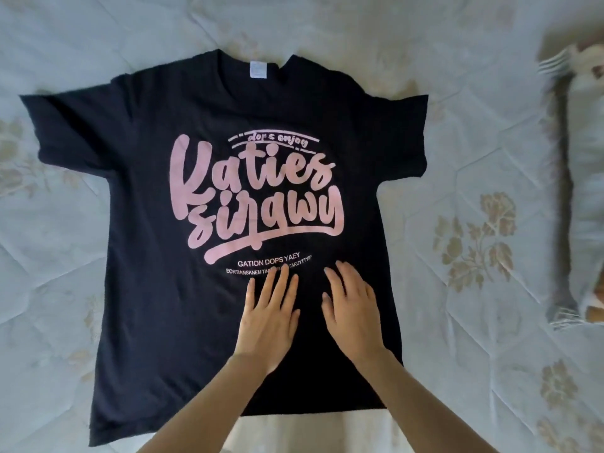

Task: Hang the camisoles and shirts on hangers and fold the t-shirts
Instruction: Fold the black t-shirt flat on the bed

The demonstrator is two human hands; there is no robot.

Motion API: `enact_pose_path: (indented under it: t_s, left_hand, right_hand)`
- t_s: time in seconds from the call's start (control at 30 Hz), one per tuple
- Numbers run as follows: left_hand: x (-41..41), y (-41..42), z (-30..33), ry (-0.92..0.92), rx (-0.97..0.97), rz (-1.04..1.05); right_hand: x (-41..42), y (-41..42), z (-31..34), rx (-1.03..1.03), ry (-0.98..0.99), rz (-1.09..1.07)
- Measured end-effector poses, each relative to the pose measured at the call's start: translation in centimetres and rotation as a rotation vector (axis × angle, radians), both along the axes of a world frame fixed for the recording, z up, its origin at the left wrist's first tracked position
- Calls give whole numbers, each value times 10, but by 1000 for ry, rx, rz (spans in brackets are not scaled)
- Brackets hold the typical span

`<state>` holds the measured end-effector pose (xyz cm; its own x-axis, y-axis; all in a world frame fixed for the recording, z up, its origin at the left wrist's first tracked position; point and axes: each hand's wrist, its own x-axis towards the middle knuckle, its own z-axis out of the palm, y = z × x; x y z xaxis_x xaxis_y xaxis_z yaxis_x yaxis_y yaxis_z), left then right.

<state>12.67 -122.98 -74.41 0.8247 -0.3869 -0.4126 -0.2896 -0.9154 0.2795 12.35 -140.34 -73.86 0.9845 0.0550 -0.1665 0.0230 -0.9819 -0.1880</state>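
A black t-shirt (137, 197) with pink lettering lies spread flat, front up, on the bed, collar away from me and both sleeves out to the sides. My left hand (266, 317) rests flat on its lower middle, fingers straight and slightly spread, just below the print. Beside it my right hand (351, 310) lies flat on the fabric too, fingers straight. The two hands are a small gap apart. Neither hand holds anything.
The shirt lies on a pale quilted bedspread (464, 165) with tan flower prints. At the right edge a pillow (585, 197) and a blurred light-and-brown thing (588, 63) lie along the bed.
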Motion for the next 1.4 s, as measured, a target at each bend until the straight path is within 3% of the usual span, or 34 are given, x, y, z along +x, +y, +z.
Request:
enact_pose_path:
  t_s: [0.23, 0.4, 0.53, 0.7, 0.83, 1.0, 1.23, 1.4]
  left_hand:
    - [115, -56, 12, -42, -15, -208]
    - [168, -99, 14, -99, 5, -270]
    - [196, -136, 10, -107, -1, -304]
    - [203, -162, -7, -46, 67, -260]
    - [201, -172, -9, -75, 52, -330]
    - [203, -187, -9, -120, 6, -382]
    - [205, -222, -15, -286, 81, -298]
    - [215, -251, 3, -230, 194, -321]
  right_hand:
    - [142, -62, 21, 348, 79, -764]
    - [202, -105, 27, 495, 97, -921]
    - [231, -136, 21, 740, 113, -1141]
    - [240, -154, 11, 669, 225, -1058]
    - [210, -169, 6, 696, 198, -1122]
    - [182, -170, -3, 566, 119, -1075]
    - [216, -187, 7, 657, 116, -1147]
    - [260, -200, 5, 591, 62, -1089]
